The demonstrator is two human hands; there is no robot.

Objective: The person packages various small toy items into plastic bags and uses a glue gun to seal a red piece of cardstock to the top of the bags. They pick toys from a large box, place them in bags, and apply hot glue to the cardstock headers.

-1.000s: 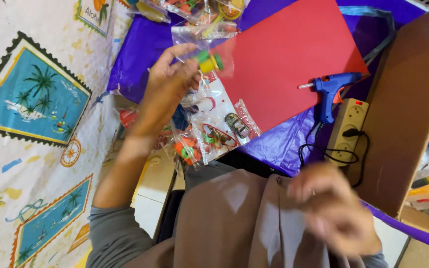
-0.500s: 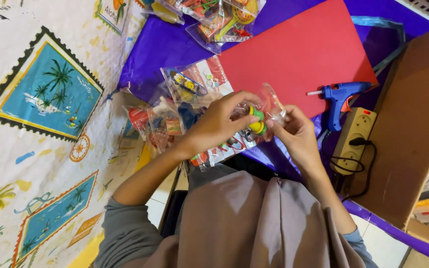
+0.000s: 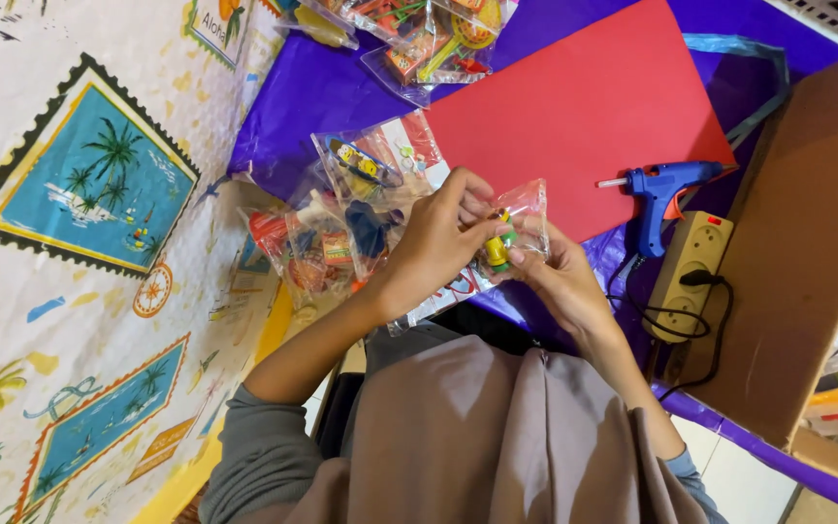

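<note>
We see our left hand (image 3: 438, 243) and right hand (image 3: 560, 286) both pinching a crinkly clear bag (image 3: 514, 231) at centre frame; glossy toy packets (image 3: 341, 223) lie left, smooth red paper (image 3: 584, 107) above.

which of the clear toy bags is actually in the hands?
The small clear bag with yellow-green pieces, pinched between left hand and right hand. The other bags lie on the purple cloth.
</note>
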